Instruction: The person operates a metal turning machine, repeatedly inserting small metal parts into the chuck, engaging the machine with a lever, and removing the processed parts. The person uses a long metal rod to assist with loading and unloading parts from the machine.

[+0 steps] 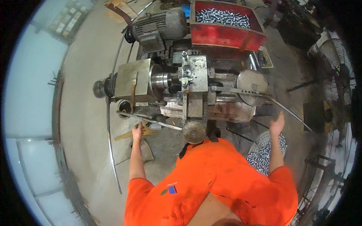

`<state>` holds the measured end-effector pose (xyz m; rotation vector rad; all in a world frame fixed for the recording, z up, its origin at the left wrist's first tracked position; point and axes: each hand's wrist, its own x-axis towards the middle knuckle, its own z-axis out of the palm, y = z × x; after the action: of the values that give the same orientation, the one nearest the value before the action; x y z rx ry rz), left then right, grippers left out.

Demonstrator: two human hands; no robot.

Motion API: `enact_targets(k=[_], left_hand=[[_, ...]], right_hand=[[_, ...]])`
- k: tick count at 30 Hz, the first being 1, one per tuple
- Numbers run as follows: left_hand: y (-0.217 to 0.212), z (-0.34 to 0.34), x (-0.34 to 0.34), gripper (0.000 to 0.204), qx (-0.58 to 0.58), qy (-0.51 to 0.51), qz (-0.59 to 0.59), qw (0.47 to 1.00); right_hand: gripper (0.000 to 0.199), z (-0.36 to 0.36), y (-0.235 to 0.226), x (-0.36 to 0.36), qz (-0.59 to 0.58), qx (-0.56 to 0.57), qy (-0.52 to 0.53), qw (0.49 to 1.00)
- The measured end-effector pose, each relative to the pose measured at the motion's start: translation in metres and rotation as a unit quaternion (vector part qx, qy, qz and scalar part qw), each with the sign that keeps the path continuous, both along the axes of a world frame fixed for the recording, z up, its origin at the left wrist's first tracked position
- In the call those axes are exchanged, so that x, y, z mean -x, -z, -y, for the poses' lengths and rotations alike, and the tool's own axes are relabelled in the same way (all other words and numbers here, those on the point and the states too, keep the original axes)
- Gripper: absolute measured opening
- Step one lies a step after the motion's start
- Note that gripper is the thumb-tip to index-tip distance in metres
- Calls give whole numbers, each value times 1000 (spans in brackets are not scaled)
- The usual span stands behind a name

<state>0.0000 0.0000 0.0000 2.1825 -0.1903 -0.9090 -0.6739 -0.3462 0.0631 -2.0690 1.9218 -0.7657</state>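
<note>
Left grip: the person's left grip (137,132) stood low beside the machine; fingers looked curled in, but I could not tell whether they pinched anything.
Left rod: bright metal rod (160,123) slanted just ahead of the left grip, its inner end meeting a round, worn disc (194,132) to the grip's right. Contact with the hand not made out.
Right grip: the right grip (277,124) was spread, one finger pointing forward; nothing seen inside it.
Right rod: second rod (292,111) ran just ahead of the right grip and out to its right, joined to a perforated bar (233,90) across a larger disc (249,78).
Spindle: shiny cylindrical spindle (160,80), ahead and right of the left grip, faced a drilled metal block (198,69) lying between the two grips, farther forward.
Motor: finned, grimy motor (162,26), well ahead of the left grip.
Red bin: red bin (222,35), well ahead and left of the right grip, held a heap of small silvery pieces (222,18).
Basket: pale perforated basket (261,140) sat lower, behind and left of the right grip, with similar loose pieces (258,160) in it.
Clothing: orange sleeves (281,188) behind both grips.
</note>
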Motion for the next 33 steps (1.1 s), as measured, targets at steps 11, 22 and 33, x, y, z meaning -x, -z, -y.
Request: enact_targets(k=[11, 22, 33], left_hand=[[27, 68, 45, 44, -315, 300, 291, 852], [63, 47, 27, 31, -243, 417, 296, 824], [-72, -1, -16, 42, -72, 123, 296, 945]], right_hand=[[37, -137, 22, 3, -80, -303, 75, 946], [27, -61, -39, -51, -28, -184, -80, 979], [37, 31, -170, -359, 56, 7, -466, 883]])
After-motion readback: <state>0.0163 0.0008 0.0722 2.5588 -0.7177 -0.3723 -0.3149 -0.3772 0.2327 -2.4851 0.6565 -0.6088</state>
